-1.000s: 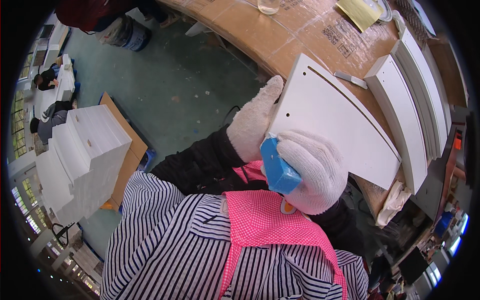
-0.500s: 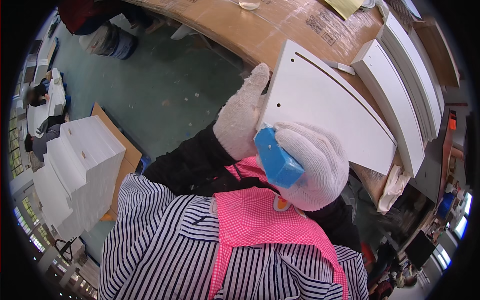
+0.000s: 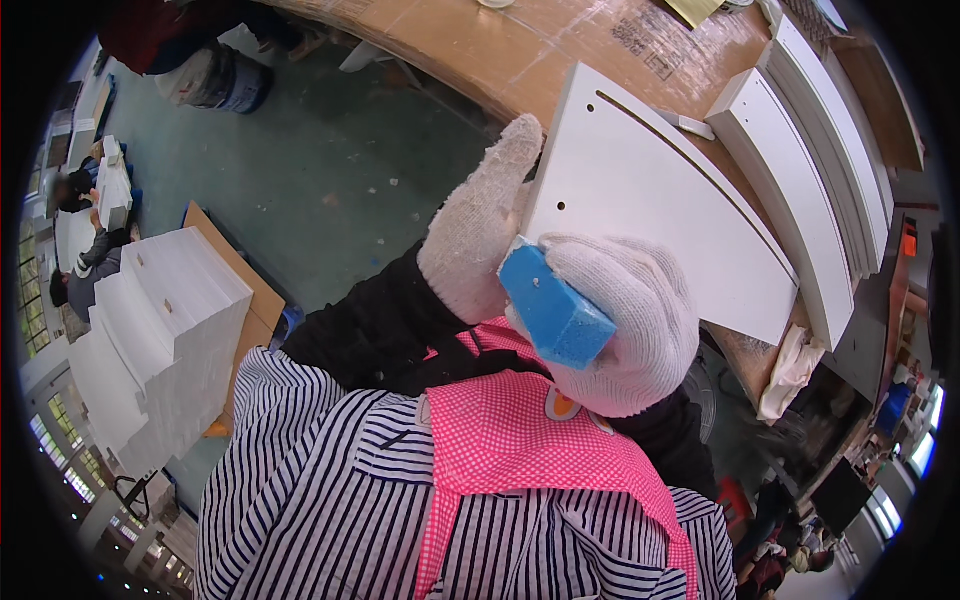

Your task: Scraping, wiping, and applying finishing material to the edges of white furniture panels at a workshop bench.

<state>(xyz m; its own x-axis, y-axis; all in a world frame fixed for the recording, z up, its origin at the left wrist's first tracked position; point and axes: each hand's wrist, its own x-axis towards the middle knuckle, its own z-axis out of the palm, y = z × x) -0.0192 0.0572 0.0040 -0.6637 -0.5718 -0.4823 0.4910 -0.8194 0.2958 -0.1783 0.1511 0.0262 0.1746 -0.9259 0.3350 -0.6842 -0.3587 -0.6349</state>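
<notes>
My right hand (image 3: 645,310), in a white knitted glove, is closed around a blue foam sanding block (image 3: 556,305) at the near end of a white panel (image 3: 640,220). That panel has one curved long side, a groove along it and two small holes at its far left end. My left hand (image 3: 480,225), in a fuzzy white glove, holds the panel's left edge. Its thumb points up along the edge; the other fingers are mostly hidden.
A brown-wrapped worktable (image 3: 560,50) carries curved white pieces (image 3: 780,190) on the right. A white cloth (image 3: 790,375) hangs at its near corner. Stacked white boards (image 3: 165,330) stand left on cardboard. A bucket (image 3: 235,80) is at the back left; people work farther off.
The panel has tilted slightly, its far end rising in view. The sanding block has turned a little, with both hands still on their holds.
</notes>
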